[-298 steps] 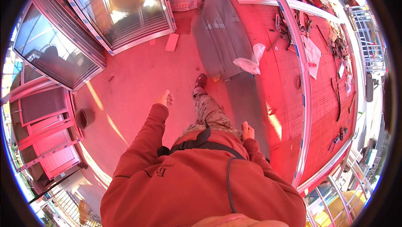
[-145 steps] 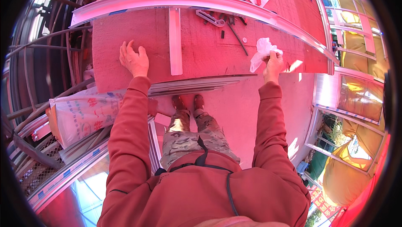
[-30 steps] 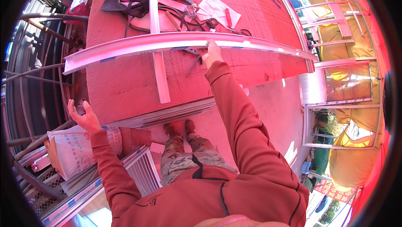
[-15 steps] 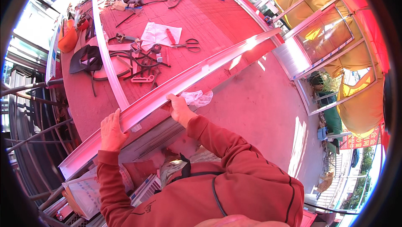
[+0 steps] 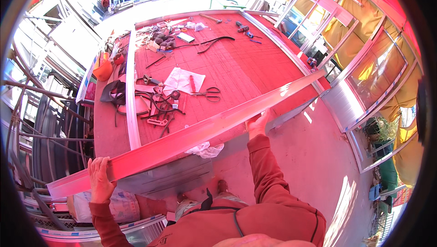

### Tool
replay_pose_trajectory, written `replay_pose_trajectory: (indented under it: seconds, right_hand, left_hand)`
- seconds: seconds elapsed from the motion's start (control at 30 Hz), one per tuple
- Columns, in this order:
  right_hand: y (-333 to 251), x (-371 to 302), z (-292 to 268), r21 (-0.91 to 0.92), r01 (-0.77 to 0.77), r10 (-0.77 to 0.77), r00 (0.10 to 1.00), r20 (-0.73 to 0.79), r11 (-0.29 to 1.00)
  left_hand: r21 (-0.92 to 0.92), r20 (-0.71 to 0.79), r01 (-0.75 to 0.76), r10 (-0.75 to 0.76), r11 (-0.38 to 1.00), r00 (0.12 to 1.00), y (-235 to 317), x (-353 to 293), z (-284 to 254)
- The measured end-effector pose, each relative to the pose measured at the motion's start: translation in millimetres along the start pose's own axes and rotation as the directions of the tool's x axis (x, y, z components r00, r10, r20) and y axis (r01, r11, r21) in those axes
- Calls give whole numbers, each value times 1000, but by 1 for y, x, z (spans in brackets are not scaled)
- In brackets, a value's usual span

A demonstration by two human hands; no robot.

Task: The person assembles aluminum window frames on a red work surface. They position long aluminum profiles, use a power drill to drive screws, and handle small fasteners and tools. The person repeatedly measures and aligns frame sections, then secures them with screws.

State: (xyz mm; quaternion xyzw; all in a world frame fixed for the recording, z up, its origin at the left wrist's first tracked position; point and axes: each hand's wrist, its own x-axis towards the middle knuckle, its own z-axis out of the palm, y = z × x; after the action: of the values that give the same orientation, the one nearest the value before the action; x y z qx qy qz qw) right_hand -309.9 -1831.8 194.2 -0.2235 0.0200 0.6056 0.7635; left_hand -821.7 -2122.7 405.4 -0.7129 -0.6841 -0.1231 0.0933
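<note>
A long metal profile [image 5: 182, 144] stretches across the near side of the red-topped worktable [image 5: 246, 65], from lower left to upper right. Its broad flat face shows. Near the left end, my left hand [image 5: 101, 181] is closed round it, with fingers over the far edge. Well to the right, my right hand [image 5: 258, 123] grips the near edge from below; some of its fingers are hidden. A crumpled clear plastic bag [image 5: 207, 150] lies at the table edge under the profile. A second metal strip [image 5: 131, 87] runs away from me across the tabletop.
On the table lie scissors [image 5: 210, 94], a white cloth [image 5: 180, 81] with a red tool on it, tangled black strips [image 5: 157, 106], a dark cap [image 5: 114, 93], a hammer [image 5: 211, 18] and a drill [image 5: 242, 27]. Metal frames [image 5: 368, 78] stand at right; racked bars [image 5: 54, 133] at left.
My right hand has shifted far to the right along the profile, and my left hand a little left and nearer. The profile has turned so its broad face shows. My view has tilted upward.
</note>
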Motion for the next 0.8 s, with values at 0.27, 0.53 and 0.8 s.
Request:
replay_pose_trajectory:
  seconds: [0.27, 0.53, 0.8]
  right_hand:
    - [-75, -72, 52, 118, 210, -235, 932, 275, 971]
    - [-221, -133, 86, 243, 499, -538, 615, 576, 832]
    - [-237, -223, 140, 152, 883, -882, 399, 251, 443]
  left_hand:
    - [190, -239, 39, 8, 981, 971, -32, 36, -36]
    - [52, -390, 114, -85, 992, 917, -21, 90, 1]
    - [-93, -554, -11, -43, 996, 831, 17, 91, -33]
